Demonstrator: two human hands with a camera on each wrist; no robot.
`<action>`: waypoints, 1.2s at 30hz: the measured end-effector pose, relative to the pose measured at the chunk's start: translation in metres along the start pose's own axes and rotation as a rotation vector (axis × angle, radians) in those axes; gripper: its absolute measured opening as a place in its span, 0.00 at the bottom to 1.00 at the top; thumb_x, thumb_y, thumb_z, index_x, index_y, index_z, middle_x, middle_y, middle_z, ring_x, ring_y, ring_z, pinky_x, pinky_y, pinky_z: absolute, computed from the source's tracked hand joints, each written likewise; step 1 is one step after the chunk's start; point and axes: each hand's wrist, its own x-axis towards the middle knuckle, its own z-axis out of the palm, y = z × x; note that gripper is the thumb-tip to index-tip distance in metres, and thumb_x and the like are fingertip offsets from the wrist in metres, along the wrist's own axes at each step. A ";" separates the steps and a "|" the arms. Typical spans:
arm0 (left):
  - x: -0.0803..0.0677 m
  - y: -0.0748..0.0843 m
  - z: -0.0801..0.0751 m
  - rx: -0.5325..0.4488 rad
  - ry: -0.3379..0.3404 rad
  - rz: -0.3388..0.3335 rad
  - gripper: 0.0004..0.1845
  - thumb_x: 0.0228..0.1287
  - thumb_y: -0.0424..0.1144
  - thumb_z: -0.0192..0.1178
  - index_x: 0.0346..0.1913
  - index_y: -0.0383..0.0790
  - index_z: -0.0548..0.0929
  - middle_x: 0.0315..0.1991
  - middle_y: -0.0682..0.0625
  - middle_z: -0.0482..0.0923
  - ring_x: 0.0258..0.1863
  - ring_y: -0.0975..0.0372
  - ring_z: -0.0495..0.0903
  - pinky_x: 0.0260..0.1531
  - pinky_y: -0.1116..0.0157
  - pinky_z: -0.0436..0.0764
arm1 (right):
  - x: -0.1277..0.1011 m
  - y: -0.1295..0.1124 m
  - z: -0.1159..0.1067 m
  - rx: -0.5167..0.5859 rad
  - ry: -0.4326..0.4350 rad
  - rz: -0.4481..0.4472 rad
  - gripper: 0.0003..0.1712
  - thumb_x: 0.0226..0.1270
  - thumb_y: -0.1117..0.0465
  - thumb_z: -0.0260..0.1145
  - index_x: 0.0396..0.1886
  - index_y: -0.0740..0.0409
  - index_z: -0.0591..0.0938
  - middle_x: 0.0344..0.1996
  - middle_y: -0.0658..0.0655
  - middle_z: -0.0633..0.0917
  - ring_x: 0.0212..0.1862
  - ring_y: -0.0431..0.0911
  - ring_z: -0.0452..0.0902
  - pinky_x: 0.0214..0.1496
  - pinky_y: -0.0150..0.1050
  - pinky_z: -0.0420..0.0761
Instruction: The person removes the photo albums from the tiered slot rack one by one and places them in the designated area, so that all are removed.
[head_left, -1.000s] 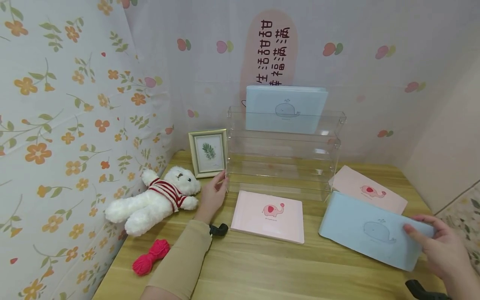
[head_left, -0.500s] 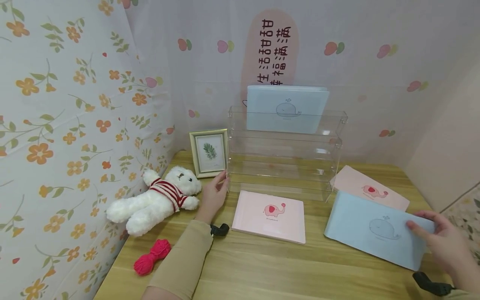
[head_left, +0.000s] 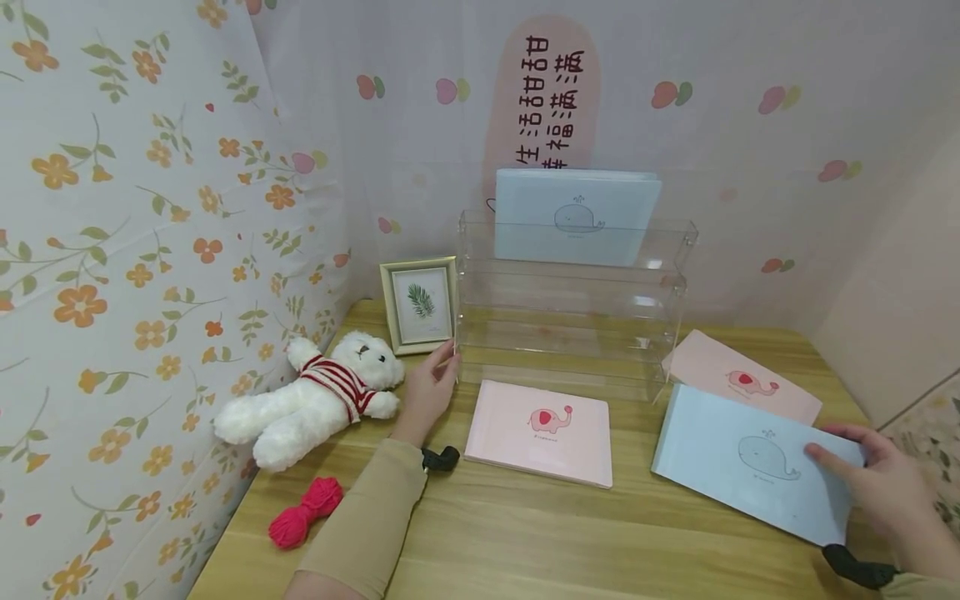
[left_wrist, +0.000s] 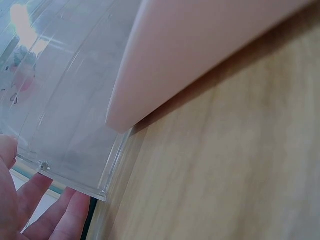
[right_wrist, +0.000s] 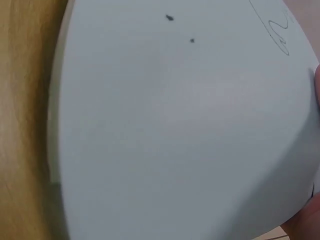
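Observation:
My right hand (head_left: pixel 888 479) grips the right end of a light blue booklet (head_left: pixel 720 450) with a whale drawing, thumb on its cover. The booklet overlaps a pink elephant booklet (head_left: pixel 750 379) at the right; in the right wrist view the blue cover (right_wrist: pixel 165 120) bows slightly. With my left hand (head_left: pixel 429 392) I hold the left side of a clear acrylic display rack (head_left: pixel 562 292); the left wrist view has fingers (left_wrist: pixel 65 215) behind its edge. Blue whale booklets (head_left: pixel 573 212) stand in its top tier. Another pink elephant booklet (head_left: pixel 540 433) lies in front of the rack.
Left of the rack stands a framed leaf picture (head_left: pixel 422 304). A white teddy bear (head_left: pixel 315 400) in a striped sweater and a red yarn skein (head_left: pixel 306 512) lie along the wooden table's (head_left: pixel 525 542) left side. A patterned cloth (head_left: pixel 187 250) hangs at the left.
The blue booklet in my right hand has shifted slightly right and tilts a little differently. My left hand has stayed at the rack's side.

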 end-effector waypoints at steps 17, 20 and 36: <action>0.000 -0.001 0.000 -0.009 0.001 0.010 0.25 0.84 0.45 0.63 0.78 0.50 0.80 0.70 0.42 0.86 0.62 0.45 0.91 0.58 0.50 0.92 | 0.010 0.017 -0.003 -0.036 -0.038 0.035 0.35 0.83 0.42 0.67 0.68 0.69 0.77 0.55 0.54 0.88 0.53 0.49 0.81 0.37 0.29 0.73; 0.000 0.000 0.000 -0.010 0.001 0.007 0.24 0.84 0.44 0.62 0.78 0.49 0.80 0.70 0.41 0.86 0.62 0.44 0.91 0.58 0.50 0.92 | 0.007 0.001 -0.010 -0.093 -0.043 0.013 0.42 0.87 0.41 0.60 0.75 0.77 0.69 0.73 0.85 0.71 0.66 0.78 0.73 0.43 0.46 0.82; 0.000 -0.003 0.000 -0.029 -0.001 0.007 0.24 0.84 0.48 0.63 0.77 0.51 0.81 0.70 0.44 0.86 0.61 0.47 0.91 0.55 0.53 0.93 | 0.007 -0.146 0.011 0.018 -0.056 -0.510 0.27 0.84 0.44 0.65 0.66 0.60 0.80 0.47 0.27 0.82 0.47 0.23 0.76 0.40 0.15 0.74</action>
